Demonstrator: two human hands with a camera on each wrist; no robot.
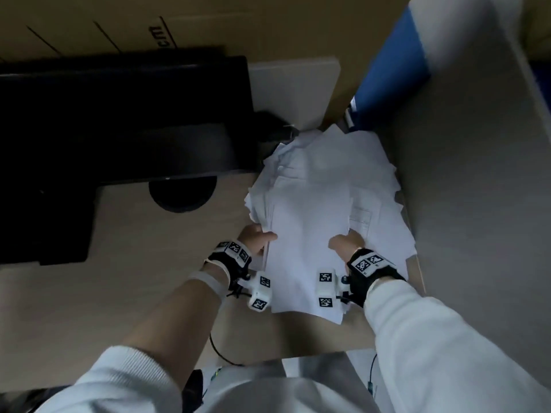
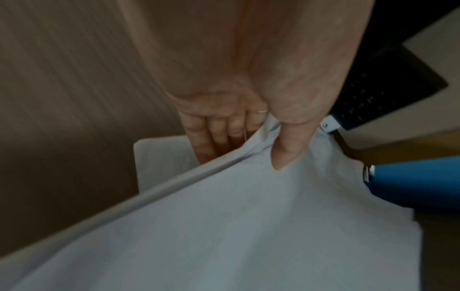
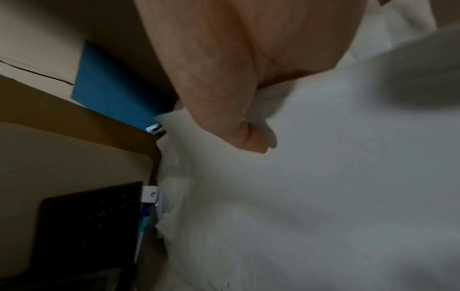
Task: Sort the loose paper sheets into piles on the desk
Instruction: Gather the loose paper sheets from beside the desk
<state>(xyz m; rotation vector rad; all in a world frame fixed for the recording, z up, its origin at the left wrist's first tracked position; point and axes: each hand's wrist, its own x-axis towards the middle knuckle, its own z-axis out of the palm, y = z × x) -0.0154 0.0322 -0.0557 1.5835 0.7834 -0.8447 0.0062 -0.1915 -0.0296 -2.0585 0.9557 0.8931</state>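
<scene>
A loose stack of white paper sheets [image 1: 322,204] lies spread on the right part of the wooden desk [image 1: 149,263]. My left hand [image 1: 258,238] pinches the stack's left edge, thumb on top and fingers underneath; in the left wrist view the thumb [image 2: 286,153] presses the sheets [image 2: 248,226] and the fingers [image 2: 211,137] reach under them. My right hand [image 1: 347,244] grips the stack from the right, thumb on top. In the right wrist view the thumb [image 3: 239,128] lies on the paper [image 3: 323,177]; its fingers are hidden below.
A black monitor [image 1: 119,114] on a round base [image 1: 182,193] stands at the left, with a dark keyboard [image 2: 388,88] beside it. A blue and white partition [image 1: 393,76] and a grey wall [image 1: 477,174] close off the right. Cardboard [image 1: 89,22] stands behind.
</scene>
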